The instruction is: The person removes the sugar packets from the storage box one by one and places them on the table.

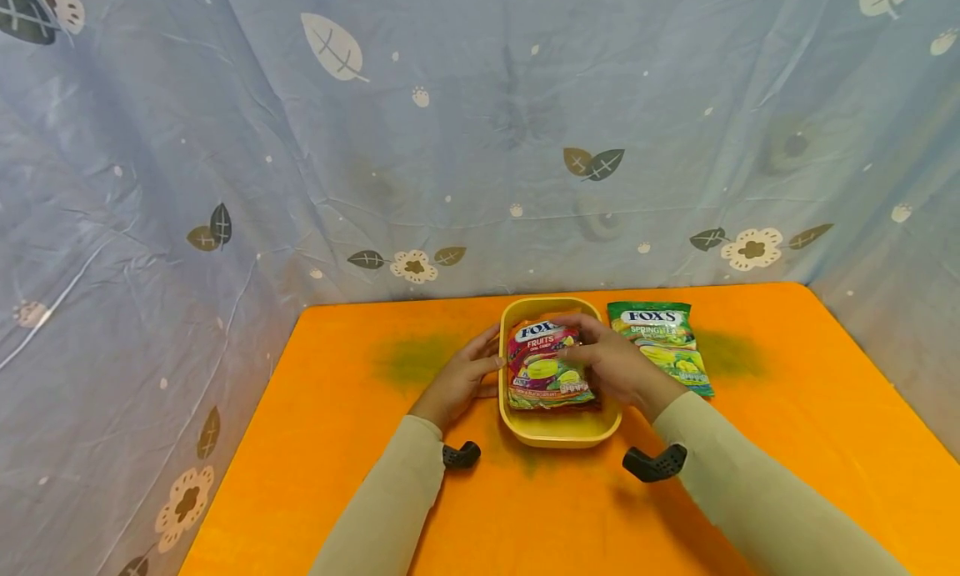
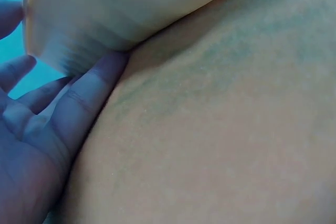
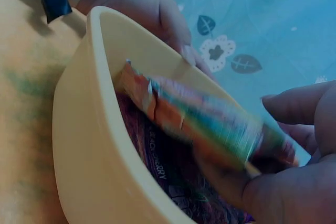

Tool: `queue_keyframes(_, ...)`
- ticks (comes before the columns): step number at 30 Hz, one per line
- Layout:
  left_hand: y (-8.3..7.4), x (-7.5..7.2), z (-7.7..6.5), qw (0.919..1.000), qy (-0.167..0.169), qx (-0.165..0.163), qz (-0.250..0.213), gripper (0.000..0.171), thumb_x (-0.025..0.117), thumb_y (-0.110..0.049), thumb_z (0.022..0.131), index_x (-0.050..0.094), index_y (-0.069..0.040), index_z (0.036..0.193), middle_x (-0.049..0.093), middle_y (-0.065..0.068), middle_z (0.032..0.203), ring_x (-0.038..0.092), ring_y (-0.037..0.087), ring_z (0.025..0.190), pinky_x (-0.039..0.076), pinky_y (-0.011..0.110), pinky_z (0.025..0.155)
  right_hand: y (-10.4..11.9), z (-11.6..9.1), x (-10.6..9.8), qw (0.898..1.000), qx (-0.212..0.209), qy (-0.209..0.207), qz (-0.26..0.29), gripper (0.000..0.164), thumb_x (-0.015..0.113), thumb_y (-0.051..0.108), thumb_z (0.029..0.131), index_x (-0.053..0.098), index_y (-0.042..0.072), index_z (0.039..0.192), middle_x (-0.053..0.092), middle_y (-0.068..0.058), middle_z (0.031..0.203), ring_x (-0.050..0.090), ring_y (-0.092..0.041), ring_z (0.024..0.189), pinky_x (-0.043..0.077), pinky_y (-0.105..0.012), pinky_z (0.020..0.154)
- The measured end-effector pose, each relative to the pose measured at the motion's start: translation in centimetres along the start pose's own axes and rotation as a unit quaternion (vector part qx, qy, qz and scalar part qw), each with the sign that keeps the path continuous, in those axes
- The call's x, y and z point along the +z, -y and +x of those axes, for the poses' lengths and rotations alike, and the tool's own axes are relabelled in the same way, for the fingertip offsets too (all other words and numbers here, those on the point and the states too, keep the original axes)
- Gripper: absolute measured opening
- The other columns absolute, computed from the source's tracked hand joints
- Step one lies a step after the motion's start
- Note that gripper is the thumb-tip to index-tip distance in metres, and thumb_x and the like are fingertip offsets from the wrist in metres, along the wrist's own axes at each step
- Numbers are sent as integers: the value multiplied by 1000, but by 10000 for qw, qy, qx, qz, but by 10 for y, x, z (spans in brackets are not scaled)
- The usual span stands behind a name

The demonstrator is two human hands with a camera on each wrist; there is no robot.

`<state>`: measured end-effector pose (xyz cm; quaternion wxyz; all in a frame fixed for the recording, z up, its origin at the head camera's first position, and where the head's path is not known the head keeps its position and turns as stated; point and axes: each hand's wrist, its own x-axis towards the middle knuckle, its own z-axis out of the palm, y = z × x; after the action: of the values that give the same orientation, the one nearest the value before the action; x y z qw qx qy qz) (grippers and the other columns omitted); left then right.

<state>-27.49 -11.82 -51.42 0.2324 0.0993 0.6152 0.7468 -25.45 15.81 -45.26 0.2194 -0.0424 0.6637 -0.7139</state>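
A yellow plastic tub [image 1: 561, 439] stands on the orange tabletop. Over it, my right hand [image 1: 626, 363] grips a FOX'S Fruits candy bag [image 1: 536, 372] by its right side. The right wrist view shows the gripped bag tilted inside the tub, between thumb and fingers, with a dark purple candy bag [image 3: 152, 150] underneath. My left hand [image 1: 461, 380] is at the tub's left side. In the left wrist view, its extended fingers [image 2: 84, 98] touch the tub's outer wall low down, close to the table. The right palm hides part of the tub's right rim.
A green FOX'S Spring Tea candy bag [image 1: 663, 343] lies flat to the right of the tub, partly behind the right hand. A blue patterned cloth [image 1: 487, 142] hangs behind the table [image 1: 352, 409] and along both sides.
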Motion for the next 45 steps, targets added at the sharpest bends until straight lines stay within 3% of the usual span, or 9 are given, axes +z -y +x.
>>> queue_keyframes(5,0,0,0,10000,10,-10,-15,68,62,-16,110,37,-30,172,41,6,171,52,32,145,57,55,102,-2,-2,-3,9998,-75,204,-4,60,56,3,111,37,8,168,41,-25,161,60,-35,121,60,-38,95)
queue_keyframes(13,0,1,0,10000,2,-3,-5,69,63,-17,110,38,-31,172,41,6,170,53,33,143,57,55,102,-5,-2,-3,9996,-248,91,-80,57,57,-1,110,42,7,164,43,-25,159,61,-36,122,60,-41,98)
queue_keyframes(26,0,2,1,10000,12,43,51,71,64,-18,109,35,-26,173,40,6,171,51,32,145,57,55,101,-1,-8,-3,9995,-306,-38,105,58,55,-3,110,42,10,165,33,-21,166,47,-44,139,55,-44,107)
queue_keyframes(31,0,1,2,10000,10,13,-5,73,66,-20,108,35,-27,173,40,5,171,51,30,146,57,55,102,2,-9,-5,9985,-486,-1,248,60,54,-5,109,41,10,166,33,-21,165,49,-39,135,57,-39,103)
queue_keyframes(38,1,1,2,10000,9,21,-59,72,65,-18,109,35,-27,173,39,5,172,50,30,147,57,55,102,12,-13,-14,9965,-762,-65,328,58,53,-4,111,41,9,166,31,-16,169,59,-24,112,57,-25,86)
queue_keyframes(45,1,2,1,10000,0,43,-5,70,61,-15,110,34,-26,174,37,8,173,50,32,147,58,55,101,15,-20,-29,9952,-639,-160,722,57,56,0,112,44,15,165,34,-15,163,61,-27,123,60,-40,98)
